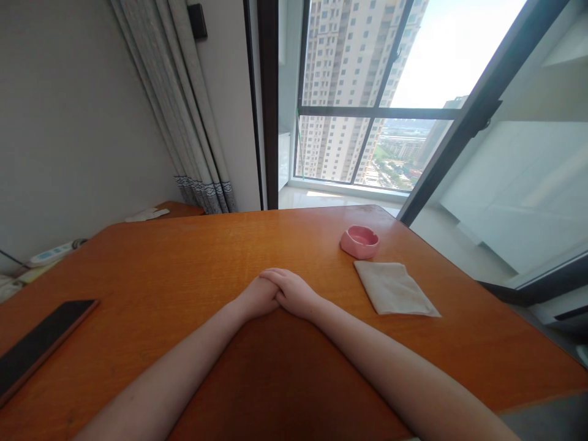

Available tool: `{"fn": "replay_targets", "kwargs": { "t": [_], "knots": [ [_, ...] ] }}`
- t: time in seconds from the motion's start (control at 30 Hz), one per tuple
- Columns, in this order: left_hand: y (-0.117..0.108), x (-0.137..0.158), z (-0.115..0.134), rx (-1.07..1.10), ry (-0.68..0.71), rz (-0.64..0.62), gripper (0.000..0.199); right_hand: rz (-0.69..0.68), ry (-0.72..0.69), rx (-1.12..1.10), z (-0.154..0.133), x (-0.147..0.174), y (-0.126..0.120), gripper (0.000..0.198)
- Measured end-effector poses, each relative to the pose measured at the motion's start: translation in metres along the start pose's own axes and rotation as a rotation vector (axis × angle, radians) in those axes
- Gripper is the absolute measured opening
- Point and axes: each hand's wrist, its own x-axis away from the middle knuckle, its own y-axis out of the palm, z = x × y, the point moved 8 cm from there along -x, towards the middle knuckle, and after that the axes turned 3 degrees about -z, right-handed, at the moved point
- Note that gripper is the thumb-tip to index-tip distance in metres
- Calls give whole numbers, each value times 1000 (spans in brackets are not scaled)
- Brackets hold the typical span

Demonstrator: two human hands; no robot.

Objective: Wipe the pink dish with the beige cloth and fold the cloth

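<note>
My left hand [258,297] rests on the wooden table [215,251], closed and partly covered by my other hand. Folded over it is my right hand [297,294], its fingers wrapped across the left one's fingers. No object shows in either hand, though the left fingertips are hidden. To the right of them lies a folded beige cloth [395,289], flat on the table. Just behind the cloth sits a pink ashtray-like bowl [361,242] with a faceted side. Both hands are apart from the cloth and the bowl.
A dark flat panel with a reddish-brown edge [39,343] lies at the table's left. Beyond that edge is a white power strip [52,253]. Grey curtains [184,110] hang behind, and a large window [367,110] faces the table's far side.
</note>
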Motion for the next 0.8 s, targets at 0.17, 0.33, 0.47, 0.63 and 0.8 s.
{"fn": "replay_targets", "kwargs": {
  "t": [0.17,0.33,0.47,0.63,0.8],
  "knots": [
    [-2,0,1,29,10,23,43,1,18,8,2,1,0,58],
    [-3,0,2,26,11,26,45,-4,26,0,3,1,1,59],
    [-3,0,1,15,-3,24,44,5,10,3,2,1,0,58],
    [-2,0,0,11,-13,26,42,-3,15,8,4,0,1,58],
    [-3,0,1,16,-17,28,42,-2,7,7,4,1,2,57]
  ]
}}
